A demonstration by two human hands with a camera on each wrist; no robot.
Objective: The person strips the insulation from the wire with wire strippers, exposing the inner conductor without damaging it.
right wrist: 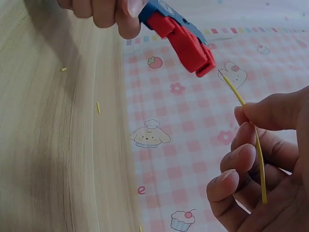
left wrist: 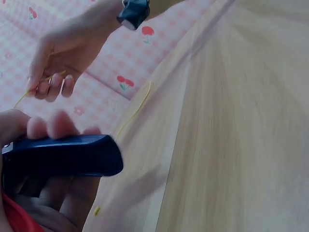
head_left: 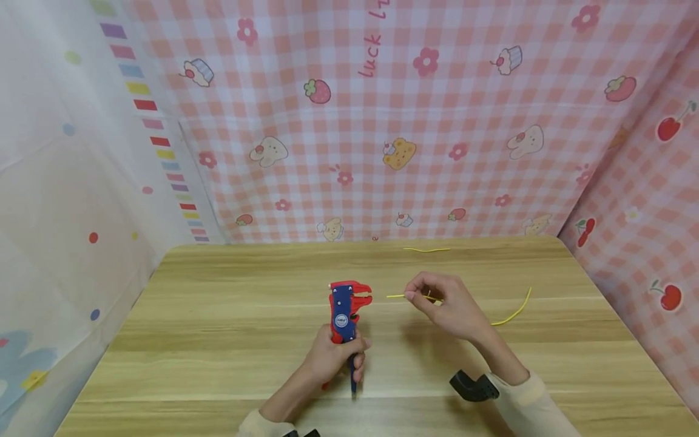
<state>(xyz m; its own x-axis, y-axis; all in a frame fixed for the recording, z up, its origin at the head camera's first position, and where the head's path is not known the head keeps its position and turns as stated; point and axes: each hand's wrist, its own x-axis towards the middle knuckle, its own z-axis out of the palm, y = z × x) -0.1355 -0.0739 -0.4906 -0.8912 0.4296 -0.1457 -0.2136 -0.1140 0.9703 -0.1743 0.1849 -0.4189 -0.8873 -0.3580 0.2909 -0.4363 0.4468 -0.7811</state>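
Note:
My left hand (head_left: 327, 359) grips the handles of a red and blue wire stripper (head_left: 343, 306), whose red jaws stand apart and face right. In the left wrist view, fingers wrap round its dark blue handle (left wrist: 72, 151). To the right, my right hand (head_left: 450, 308) pinches a short yellow wire (head_left: 393, 296) between thumb and forefinger. The wire points left toward the stripper's mouth, with a gap between them. A thin bare end shows at its tip in the right wrist view, and the wire's tail (right wrist: 262, 181) lies across the palm.
A longer curved yellow wire (head_left: 514, 316) lies on the wooden table (head_left: 218, 315) to the right. Another yellow piece (head_left: 426, 249) is near the back edge. Small yellow scraps (right wrist: 98, 107) lie on the wood. A pink checked cloth (head_left: 349, 133) hangs behind the table.

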